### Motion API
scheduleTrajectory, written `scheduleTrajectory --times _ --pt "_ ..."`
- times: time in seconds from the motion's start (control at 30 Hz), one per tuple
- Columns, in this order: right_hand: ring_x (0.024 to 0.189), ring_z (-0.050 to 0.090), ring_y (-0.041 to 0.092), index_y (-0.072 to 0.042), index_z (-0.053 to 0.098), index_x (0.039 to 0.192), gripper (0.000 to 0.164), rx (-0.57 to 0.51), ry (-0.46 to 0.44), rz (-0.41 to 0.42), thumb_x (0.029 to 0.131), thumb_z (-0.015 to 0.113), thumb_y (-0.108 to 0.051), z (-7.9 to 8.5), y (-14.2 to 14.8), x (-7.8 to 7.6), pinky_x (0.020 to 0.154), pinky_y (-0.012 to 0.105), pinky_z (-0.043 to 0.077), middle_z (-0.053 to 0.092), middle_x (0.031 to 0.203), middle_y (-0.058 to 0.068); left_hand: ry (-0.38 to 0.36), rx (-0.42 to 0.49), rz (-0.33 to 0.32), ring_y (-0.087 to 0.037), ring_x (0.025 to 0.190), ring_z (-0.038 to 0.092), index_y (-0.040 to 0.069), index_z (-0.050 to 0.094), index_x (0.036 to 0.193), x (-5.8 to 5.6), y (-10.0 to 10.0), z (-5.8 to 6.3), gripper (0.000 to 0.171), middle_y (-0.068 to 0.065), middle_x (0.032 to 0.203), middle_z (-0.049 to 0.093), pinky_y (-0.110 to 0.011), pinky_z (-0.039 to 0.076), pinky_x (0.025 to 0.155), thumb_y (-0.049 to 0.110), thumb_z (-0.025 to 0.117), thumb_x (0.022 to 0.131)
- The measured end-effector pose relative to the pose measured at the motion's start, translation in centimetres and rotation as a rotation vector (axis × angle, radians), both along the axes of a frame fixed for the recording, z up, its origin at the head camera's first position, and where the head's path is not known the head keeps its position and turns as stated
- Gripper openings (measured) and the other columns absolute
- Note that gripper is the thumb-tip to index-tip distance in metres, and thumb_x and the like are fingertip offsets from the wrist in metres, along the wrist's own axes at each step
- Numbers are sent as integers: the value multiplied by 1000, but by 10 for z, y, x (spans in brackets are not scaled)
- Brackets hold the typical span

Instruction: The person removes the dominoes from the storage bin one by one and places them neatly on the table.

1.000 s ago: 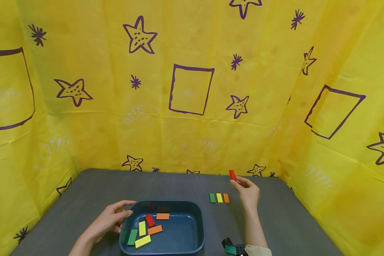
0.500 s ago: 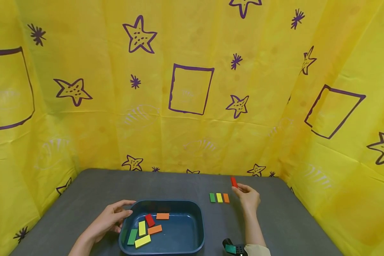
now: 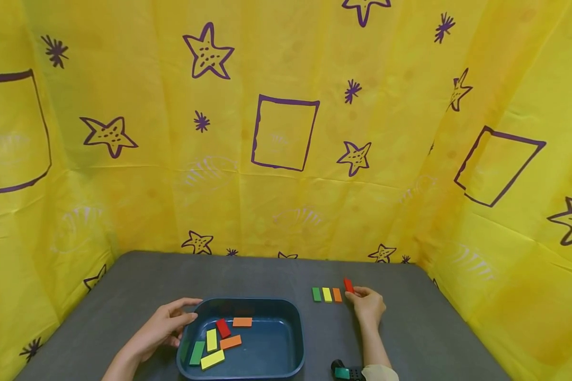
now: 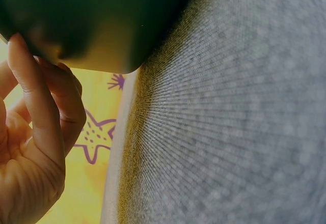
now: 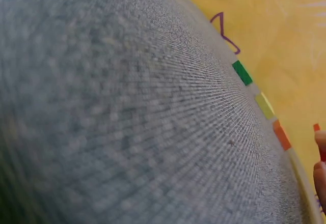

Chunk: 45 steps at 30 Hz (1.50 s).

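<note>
At the left side of a dark blue tray (image 3: 295,365), my left hand (image 3: 157,328) holds the rim, its thumb over the edge and other fingers bent against the outer wall. The left wrist view shows those fingers (image 4: 33,86) at the tray's side. My right hand (image 3: 368,306) pinches a red block (image 3: 348,285) between thumb and fingers at the right end of a row. In that row lie a green block (image 3: 316,295), a yellow block (image 3: 327,295) and an orange block (image 3: 337,295), spaced slightly apart. Whether the red block touches the table is unclear.
Inside the tray are several loose blocks, among them a red one (image 3: 223,328), a green one (image 3: 197,353) and an orange one (image 3: 242,321). A grey cloth-like surface (image 3: 248,278) covers the table. Yellow patterned curtains (image 3: 286,211) enclose its back and sides.
My right hand has come down and nearer with the red block, from above the table's back edge to beside the orange block. My left hand and the tray have stayed in place.
</note>
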State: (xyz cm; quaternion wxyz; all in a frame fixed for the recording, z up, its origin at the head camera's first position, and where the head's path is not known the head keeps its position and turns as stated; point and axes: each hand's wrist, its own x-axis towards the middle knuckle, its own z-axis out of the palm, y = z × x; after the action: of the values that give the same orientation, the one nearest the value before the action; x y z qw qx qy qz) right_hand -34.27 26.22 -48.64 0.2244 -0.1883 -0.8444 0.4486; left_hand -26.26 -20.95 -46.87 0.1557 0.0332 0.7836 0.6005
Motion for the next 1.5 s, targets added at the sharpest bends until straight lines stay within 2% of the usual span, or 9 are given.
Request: scheduleTrajectory --times 0.27,0.57,0.77,1.07,1.5 --pt "90 67 40 6 75 100 34 40 -42 13 77 84 -18 -6 2 2 80 47 50 76 90 19 4 8 -10 -9 59 49 0 40 147 -1 -1 -1 62 0 76 53 -21 47 51 35 58 99" --pt "94 64 43 5 75 97 32 69 -70 13 76 84 -17 -10 3 2 83 52 49 76 89 19 7 9 -13 -9 59 49 0 40 147 -1 0 -1 62 0 76 53 -21 47 51 36 58 99" --pt "93 66 41 3 76 97 29 74 -69 8 75 84 -15 -12 3 2 85 52 49 76 89 18 1 8 -10 -9 58 49 0 40 147 -2 0 -1 62 0 77 53 -21 48 51 36 58 99" --pt "86 67 37 2 77 95 29 98 -65 11 73 85 -15 -14 2 1 78 48 50 76 87 17 -7 2 -2 -10 59 48 1 40 147 -2 -1 -2 63 0 77 53 -21 48 52 36 59 99" --pt "95 64 45 2 77 94 32 125 -48 24 74 85 -21 -16 3 1 83 54 49 75 96 21 3 6 -9 -9 59 48 0 40 147 -1 -1 -1 62 1 76 53 -21 47 52 36 58 99"
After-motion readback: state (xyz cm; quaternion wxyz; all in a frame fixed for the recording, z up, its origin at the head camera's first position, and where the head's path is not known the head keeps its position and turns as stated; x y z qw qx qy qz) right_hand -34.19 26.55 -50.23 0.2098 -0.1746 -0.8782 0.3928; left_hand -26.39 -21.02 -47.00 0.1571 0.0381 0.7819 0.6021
